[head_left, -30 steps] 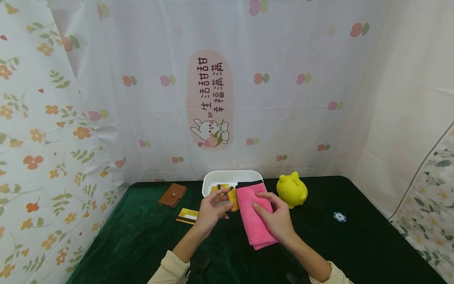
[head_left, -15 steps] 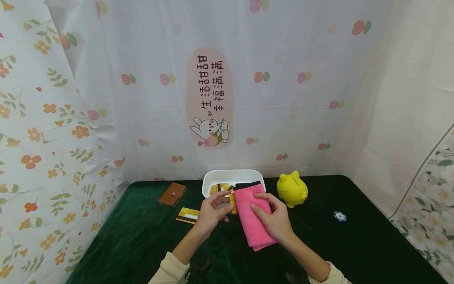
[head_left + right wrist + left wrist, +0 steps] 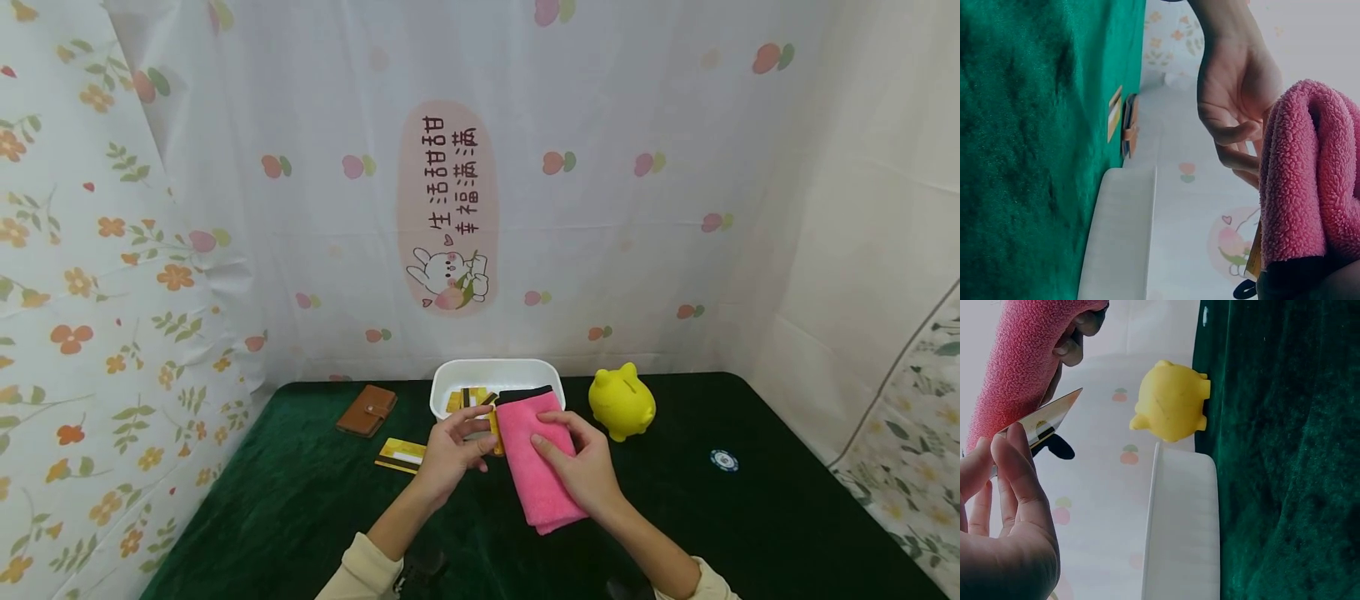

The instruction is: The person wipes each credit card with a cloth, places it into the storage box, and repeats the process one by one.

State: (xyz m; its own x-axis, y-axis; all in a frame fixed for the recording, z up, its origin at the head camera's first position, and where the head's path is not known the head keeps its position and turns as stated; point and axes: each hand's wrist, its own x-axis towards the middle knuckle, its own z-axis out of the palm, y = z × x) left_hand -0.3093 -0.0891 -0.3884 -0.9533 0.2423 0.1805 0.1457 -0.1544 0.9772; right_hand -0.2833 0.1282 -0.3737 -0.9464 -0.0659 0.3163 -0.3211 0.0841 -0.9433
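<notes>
One yellow card [image 3: 1052, 415] pinched in left grip [image 3: 450, 450], folded pink cloth [image 3: 528, 475] held in right grip [image 3: 588, 462], white tray [image 3: 495, 372] beyond.

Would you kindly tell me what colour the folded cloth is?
The cloth is pink with a black edge, clearest in the head view.

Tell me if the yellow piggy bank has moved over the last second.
No: in the head view, the yellow piggy bank keeps the same place just right of the white tray.
</notes>
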